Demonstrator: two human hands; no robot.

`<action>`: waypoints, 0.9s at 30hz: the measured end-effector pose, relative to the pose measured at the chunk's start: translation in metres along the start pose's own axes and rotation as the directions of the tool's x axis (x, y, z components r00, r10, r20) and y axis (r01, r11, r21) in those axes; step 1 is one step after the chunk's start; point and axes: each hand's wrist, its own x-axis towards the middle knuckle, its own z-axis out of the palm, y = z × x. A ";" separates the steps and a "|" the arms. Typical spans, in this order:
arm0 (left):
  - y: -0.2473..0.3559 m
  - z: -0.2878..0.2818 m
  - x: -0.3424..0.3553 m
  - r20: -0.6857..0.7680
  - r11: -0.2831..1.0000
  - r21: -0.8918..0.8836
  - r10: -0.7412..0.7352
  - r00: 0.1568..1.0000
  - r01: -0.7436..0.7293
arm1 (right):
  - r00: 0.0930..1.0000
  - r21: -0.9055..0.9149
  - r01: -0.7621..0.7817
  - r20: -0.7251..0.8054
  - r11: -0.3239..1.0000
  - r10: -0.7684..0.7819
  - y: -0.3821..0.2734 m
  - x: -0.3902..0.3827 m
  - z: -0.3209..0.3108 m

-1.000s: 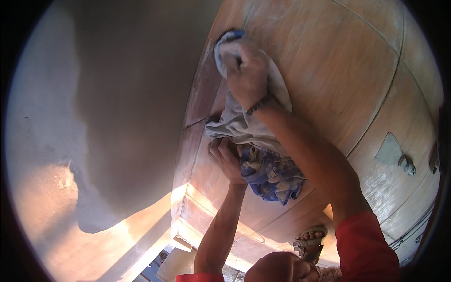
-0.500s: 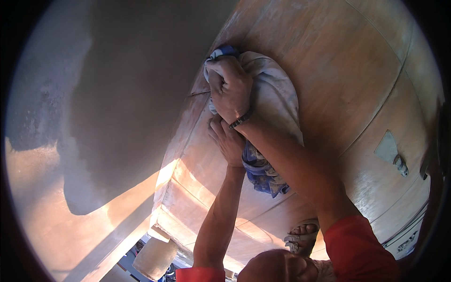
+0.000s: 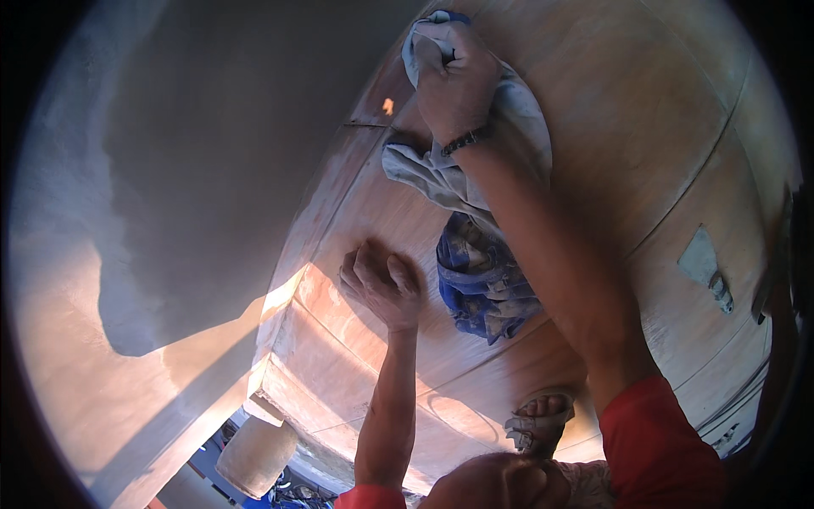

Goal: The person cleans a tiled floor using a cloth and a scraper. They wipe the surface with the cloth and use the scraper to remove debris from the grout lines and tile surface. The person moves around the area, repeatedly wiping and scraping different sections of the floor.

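My right hand (image 3: pixel 458 89), with a dark bracelet at the wrist, is closed around a bunched part of a pale grey cloth (image 3: pixel 521 106). It presses that cloth near the seam where the dusty brown tiled floor meets the wall. The cloth trails back under my right forearm and touches or joins a blue patterned bundle (image 3: pixel 479 284); I cannot tell whether they are one piece. My left hand (image 3: pixel 381 284) rests on the floor left of the blue bundle, fingers apart and slightly bent, holding nothing.
A wall with a large dark grey patch (image 3: pixel 220 170) rises at the left. A triangular scraper (image 3: pixel 704 259) lies on the floor at the right. My sandalled foot (image 3: pixel 540 420) is at the bottom. A dusty bucket (image 3: pixel 257 456) stands at the lower left, with cables beside it.
My right hand has moved away from me along the wall edge, pulling the grey cloth with it. My left hand has come off the cloth and shifted nearer and left onto the floor.
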 end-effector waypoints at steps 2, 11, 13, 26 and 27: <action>-0.002 0.005 -0.004 -0.057 0.999 -0.012 -0.031 0.998 0.030 | 0.998 -0.010 0.058 -0.012 0.998 -0.058 -0.008 -0.007 0.003; 0.003 0.001 -0.003 -0.061 0.998 -0.011 -0.060 0.996 0.060 | 0.995 0.081 0.005 0.097 0.997 -0.013 -0.048 -0.055 0.015; 0.006 0.000 -0.002 -0.045 0.999 -0.037 -0.038 0.998 0.037 | 0.976 0.076 0.022 0.213 0.997 -0.038 -0.050 -0.071 0.009; -0.007 0.009 -0.004 -0.123 0.999 0.012 -0.029 0.992 0.031 | 0.970 -0.020 0.224 -0.095 0.974 -0.225 -0.019 0.003 0.014; -0.014 0.008 -0.006 -0.127 0.999 0.031 -0.033 0.991 0.037 | 0.984 -0.016 0.167 -0.056 0.986 -0.168 -0.030 -0.012 0.018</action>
